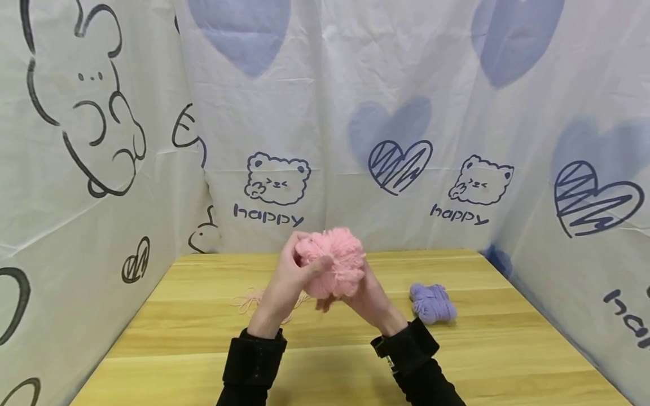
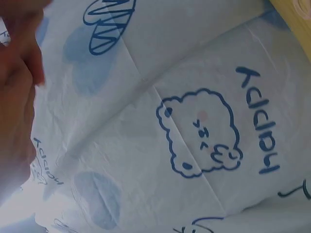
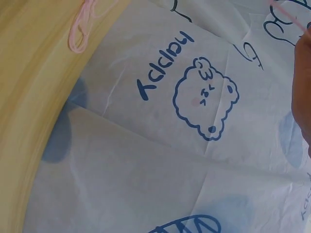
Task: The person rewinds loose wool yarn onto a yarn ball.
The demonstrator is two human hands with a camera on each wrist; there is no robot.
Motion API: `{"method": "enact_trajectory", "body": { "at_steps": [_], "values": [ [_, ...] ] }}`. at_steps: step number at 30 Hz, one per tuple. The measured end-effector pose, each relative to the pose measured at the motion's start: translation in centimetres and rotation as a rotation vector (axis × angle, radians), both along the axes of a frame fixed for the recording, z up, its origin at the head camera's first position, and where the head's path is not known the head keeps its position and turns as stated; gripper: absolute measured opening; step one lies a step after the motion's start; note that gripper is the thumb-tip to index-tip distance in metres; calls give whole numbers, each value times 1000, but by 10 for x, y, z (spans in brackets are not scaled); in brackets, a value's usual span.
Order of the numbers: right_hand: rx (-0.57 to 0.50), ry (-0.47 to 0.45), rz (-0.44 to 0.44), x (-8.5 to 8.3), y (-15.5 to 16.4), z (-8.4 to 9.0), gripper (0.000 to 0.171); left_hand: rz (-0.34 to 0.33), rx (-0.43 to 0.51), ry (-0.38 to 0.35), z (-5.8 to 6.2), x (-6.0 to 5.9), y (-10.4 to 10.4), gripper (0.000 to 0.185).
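Both hands hold a fluffy pink yarn ball (image 1: 332, 262) up above the wooden table (image 1: 203, 338). My left hand (image 1: 297, 270) grips its left side, thumb across the front. From below and the right, my right hand (image 1: 363, 296) cups the ball, fingers mostly hidden behind the yarn. A loose pink yarn strand (image 1: 254, 299) lies on the table under the hands and shows again in the right wrist view (image 3: 80, 29). The left wrist view shows only a blurred part of the left hand (image 2: 17, 107) against the cloth.
A purple yarn skein (image 1: 433, 303) lies on the table to the right of the hands. White cloth with bears, hearts and "happy" print (image 1: 276, 180) walls the table on the left, back and right. Black sleeves (image 1: 254, 361) cover both forearms.
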State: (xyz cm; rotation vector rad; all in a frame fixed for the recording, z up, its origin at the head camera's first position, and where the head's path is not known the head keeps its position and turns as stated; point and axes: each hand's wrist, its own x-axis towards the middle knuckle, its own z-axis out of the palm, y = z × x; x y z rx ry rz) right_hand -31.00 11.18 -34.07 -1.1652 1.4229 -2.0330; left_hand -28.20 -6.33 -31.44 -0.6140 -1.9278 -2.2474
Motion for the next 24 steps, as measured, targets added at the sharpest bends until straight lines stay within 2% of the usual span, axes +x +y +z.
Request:
{"method": "enact_trajectory", "body": {
  "at_steps": [2,5,8,11,16,24],
  "values": [
    [24,23,-7,-4,1,-7,56,61,22,-5,0,-1,-2,48],
    [31,14,-120,-7,4,-16,41,136,73,-20,-2,-4,-5,47],
    [22,3,-239,-8,7,-21,26,179,139,-28,-2,-6,-7,44],
    [30,18,-316,-7,8,-22,18,209,211,-38,-2,-6,-7,43],
    [75,76,-379,-6,8,-20,17,286,285,-21,1,-5,-10,45],
    [202,189,-388,0,18,-10,20,451,331,49,6,-2,-16,43]
  ]
}}
